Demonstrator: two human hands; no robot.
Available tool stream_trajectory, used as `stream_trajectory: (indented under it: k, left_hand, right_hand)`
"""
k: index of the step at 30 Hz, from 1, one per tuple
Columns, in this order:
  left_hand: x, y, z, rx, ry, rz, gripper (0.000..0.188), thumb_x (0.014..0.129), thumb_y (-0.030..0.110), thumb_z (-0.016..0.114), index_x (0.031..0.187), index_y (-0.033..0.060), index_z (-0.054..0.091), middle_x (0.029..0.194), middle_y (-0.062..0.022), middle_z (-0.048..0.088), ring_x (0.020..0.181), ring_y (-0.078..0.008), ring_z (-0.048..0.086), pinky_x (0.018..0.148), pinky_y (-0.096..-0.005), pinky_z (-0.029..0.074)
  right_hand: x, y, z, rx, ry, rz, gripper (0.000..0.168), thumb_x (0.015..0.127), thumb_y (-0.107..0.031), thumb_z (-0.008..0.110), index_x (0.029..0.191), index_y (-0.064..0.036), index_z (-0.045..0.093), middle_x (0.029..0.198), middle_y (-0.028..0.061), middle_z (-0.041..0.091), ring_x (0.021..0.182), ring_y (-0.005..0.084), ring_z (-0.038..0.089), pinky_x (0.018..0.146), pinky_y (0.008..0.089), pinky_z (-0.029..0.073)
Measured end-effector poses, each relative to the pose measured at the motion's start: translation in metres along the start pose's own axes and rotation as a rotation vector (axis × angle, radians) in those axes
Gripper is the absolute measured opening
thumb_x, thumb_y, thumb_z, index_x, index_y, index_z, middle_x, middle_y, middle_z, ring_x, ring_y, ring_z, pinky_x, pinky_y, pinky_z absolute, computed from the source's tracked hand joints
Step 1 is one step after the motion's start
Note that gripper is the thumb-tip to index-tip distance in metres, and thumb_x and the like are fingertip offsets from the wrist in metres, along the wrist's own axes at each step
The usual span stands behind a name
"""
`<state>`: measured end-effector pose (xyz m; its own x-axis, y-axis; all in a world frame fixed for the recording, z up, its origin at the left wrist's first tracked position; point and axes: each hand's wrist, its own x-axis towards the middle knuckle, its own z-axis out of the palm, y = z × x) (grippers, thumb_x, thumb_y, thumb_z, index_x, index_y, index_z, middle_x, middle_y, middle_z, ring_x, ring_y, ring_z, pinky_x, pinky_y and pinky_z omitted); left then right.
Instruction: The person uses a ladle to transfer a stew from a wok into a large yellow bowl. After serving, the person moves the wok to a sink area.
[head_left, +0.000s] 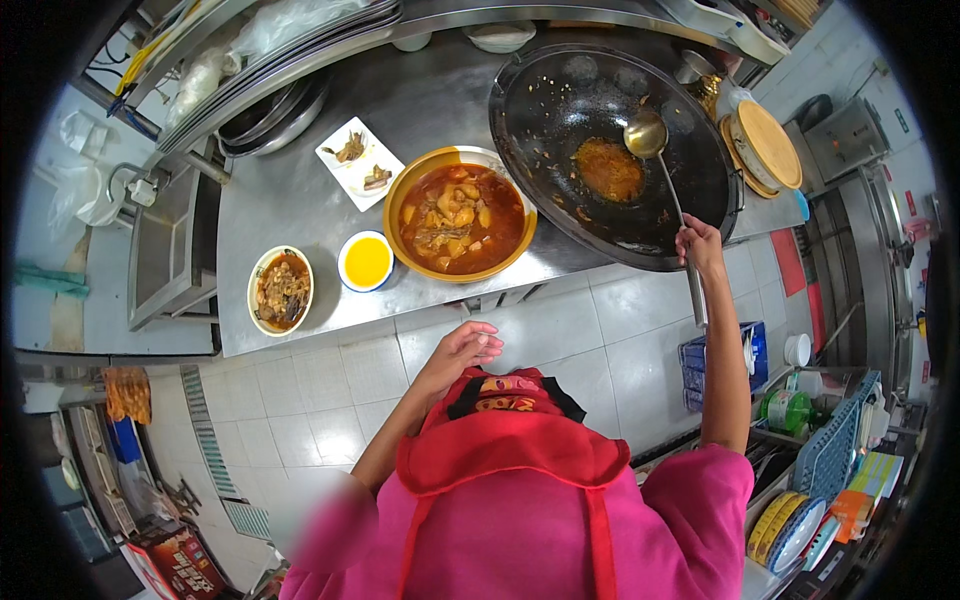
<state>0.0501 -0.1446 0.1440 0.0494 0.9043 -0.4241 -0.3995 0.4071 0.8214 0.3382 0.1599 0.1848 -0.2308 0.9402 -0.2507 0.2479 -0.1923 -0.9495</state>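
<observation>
My right hand (700, 241) grips the handle of a long metal ladle (645, 136). The ladle's bowl rests over the right inner side of a large black wok (592, 97), where reddish-brown sauce (611, 171) pools at the bottom. Empty, with its fingers loosely apart, my left hand (466, 349) hovers in front of my apron, short of the table edge. Left of the wok sits a big yellow-rimmed bowl (397, 247) of red stew with meat and potato-like chunks (457, 210). Beside it are a small bowl of yellow liquid (366, 260) and a smaller bowl of stew (283, 291).
A white rectangular plate (362, 169) with food scraps lies behind the bowls on the steel table (259, 202). Stacked metal basins (277, 120) are at the back left, under a shelf. Right of the wok stands a lidded pot (765, 146). A blue crate (697, 367) is on the floor.
</observation>
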Motion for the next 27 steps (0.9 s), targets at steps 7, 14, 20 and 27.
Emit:
stream_trajectory:
  k: [7,14,20,27]
  left_hand:
    - [-0.001,-0.001,-0.001,-0.007,0.009,0.006,0.022,0.089,0.017,0.039,0.106,0.0049,0.045,0.098,-0.0087,0.054,0.090,-0.0154,0.053,0.080,-0.0276,0.043]
    - [0.003,0.000,0.001,0.001,-0.017,0.014,0.023,0.088,0.019,0.040,0.106,0.0051,0.045,0.098,-0.0090,0.054,0.091,-0.0155,0.053,0.080,-0.0276,0.043]
    - [0.000,0.003,0.001,0.015,-0.007,0.013,0.024,0.088,0.018,0.040,0.107,0.0047,0.044,0.098,-0.0088,0.054,0.091,-0.0157,0.053,0.081,-0.0276,0.043]
    - [-0.001,0.001,-0.001,0.013,-0.009,0.012,0.023,0.088,0.017,0.040,0.107,0.0044,0.044,0.098,-0.0091,0.054,0.091,-0.0160,0.053,0.081,-0.0279,0.043]
  right_hand:
    - [0.002,0.022,-0.006,-0.063,-0.026,0.060,0.030,0.077,0.003,0.040,0.106,0.007,0.045,0.053,0.0052,0.047,0.039,0.0114,0.042,0.033,0.0244,0.037]
    - [-0.021,-0.003,0.010,0.499,-0.243,0.317,0.027,0.081,-0.001,0.040,0.107,0.008,0.040,0.064,0.0084,0.050,0.040,0.0066,0.039,0.035,0.0177,0.034]
    - [-0.038,-0.013,0.017,0.722,-0.369,0.368,0.028,0.083,-0.003,0.038,0.110,0.007,0.037,0.069,0.0082,0.048,0.039,0.0021,0.033,0.032,0.0137,0.030]
    - [-0.078,-0.074,0.028,0.533,-0.366,0.241,0.028,0.083,-0.003,0.039,0.109,0.007,0.041,0.066,0.0074,0.048,0.037,0.0007,0.032,0.029,0.0125,0.030]
